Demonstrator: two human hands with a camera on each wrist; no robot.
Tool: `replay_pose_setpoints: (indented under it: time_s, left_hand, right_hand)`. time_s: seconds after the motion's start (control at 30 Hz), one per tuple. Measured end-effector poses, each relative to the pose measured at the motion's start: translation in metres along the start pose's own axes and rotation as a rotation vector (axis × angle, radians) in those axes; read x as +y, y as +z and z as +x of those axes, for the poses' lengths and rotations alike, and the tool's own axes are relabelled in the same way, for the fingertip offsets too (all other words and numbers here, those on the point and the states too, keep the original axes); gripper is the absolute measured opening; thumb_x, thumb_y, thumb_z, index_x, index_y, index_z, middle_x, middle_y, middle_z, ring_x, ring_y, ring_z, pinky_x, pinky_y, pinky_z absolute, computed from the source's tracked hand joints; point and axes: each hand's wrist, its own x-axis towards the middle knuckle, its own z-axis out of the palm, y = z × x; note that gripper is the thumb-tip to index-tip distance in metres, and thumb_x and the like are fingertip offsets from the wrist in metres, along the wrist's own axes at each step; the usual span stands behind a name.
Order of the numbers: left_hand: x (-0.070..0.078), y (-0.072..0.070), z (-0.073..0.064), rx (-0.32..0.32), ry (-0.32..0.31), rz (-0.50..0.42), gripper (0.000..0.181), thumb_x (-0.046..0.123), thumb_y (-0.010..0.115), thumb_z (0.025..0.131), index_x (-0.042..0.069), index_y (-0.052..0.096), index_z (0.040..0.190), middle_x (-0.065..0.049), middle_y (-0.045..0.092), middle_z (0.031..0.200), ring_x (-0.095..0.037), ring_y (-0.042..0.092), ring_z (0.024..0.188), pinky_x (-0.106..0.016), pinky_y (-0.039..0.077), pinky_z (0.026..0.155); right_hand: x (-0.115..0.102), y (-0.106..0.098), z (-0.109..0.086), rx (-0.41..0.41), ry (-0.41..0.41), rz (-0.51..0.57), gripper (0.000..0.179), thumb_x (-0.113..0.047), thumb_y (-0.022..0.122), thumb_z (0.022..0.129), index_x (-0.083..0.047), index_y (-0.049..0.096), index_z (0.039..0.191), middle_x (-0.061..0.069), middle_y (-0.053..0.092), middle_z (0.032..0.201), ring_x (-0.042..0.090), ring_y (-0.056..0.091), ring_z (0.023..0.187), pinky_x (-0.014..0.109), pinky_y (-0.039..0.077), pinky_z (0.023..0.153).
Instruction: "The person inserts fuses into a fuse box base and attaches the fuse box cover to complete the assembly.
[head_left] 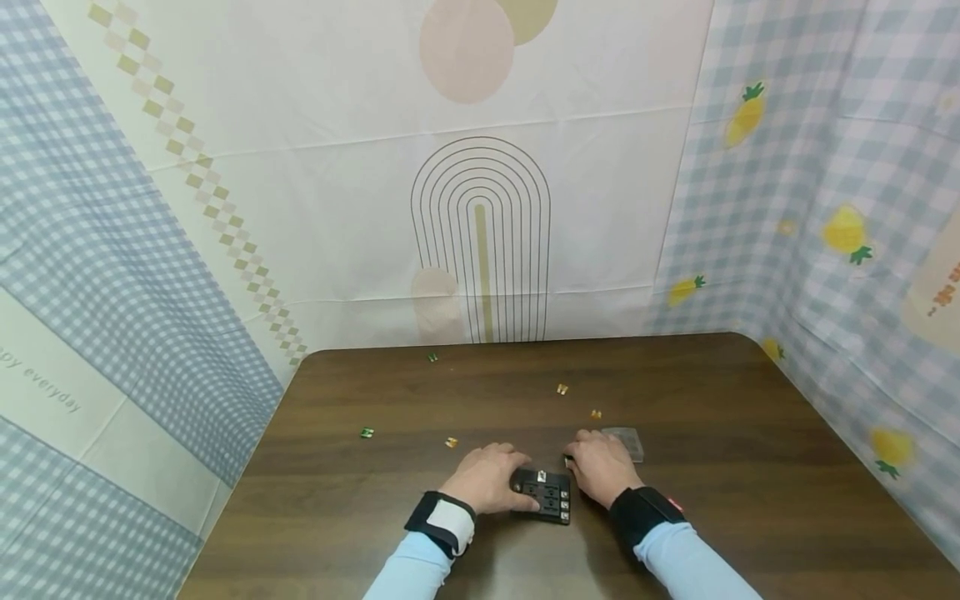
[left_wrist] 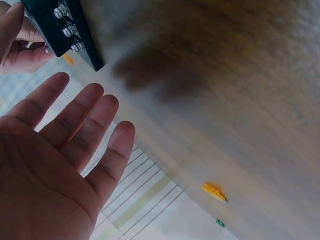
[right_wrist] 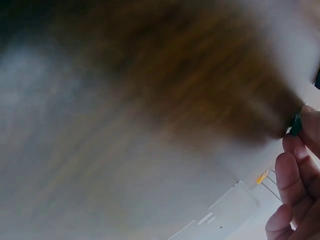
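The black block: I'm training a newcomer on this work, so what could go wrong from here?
The small green piece is pinched by the right hand, so it might slip and drop.
The left hand has its thumb at the black block but the other fingers aren't wrapped round it, so it could shift if pushed.
The clear plastic piece lies right by the right hand and may get knocked.

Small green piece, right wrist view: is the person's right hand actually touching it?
Touching. The right wrist view shows the right hand pinching the green piece between thumb and fingertip.
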Motion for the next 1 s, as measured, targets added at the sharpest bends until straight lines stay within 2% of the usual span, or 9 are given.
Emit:
replay_pose_setpoints:
  time_s: [0.27,0.7,1.0]
  left_hand:
    - [0.0022,-0.0004,-0.0013,-0.025,-0.019,-0.017,0.068,0.064,0.076,0.074,0.022,0.067,0.127,0.0,0.064,0.124,-0.018,0.059,0.114,-0.037,0.047,0.096]
    - [0.0075,0.0,-0.0028,-0.011,0.035,0.005,0.067,0.063,0.08,0.07,0.025,0.068,0.123,0.003,0.065,0.12,-0.015,0.06,0.107,-0.035,0.049,0.091]
    - [0.0096,0.0008,-0.005,-0.049,0.027,0.023,0.07,0.065,0.079,0.069,0.025,0.068,0.125,0.001,0.063,0.126,-0.018,0.058,0.114,-0.038,0.047,0.096]
  right_hand:
    - [-0.0007,-0.0008,0.0004,0.002,0.014,0.021,0.014,-0.018,0.075,0.087,-0.01,0.076,0.098,0.002,0.062,0.086,0.023,0.062,0.085,0.046,0.05,0.081]
    - [0.0004,-0.0019,0.0024,-0.007,0.056,0.044,0.014,-0.02,0.076,0.087,-0.009,0.073,0.096,0.004,0.064,0.087,0.025,0.063,0.086,0.047,0.05,0.082]
    - [0.0005,-0.0011,0.0025,-0.015,0.07,0.051,0.014,-0.02,0.076,0.087,-0.01,0.072,0.096,0.004,0.064,0.087,0.025,0.063,0.085,0.048,0.05,0.082]
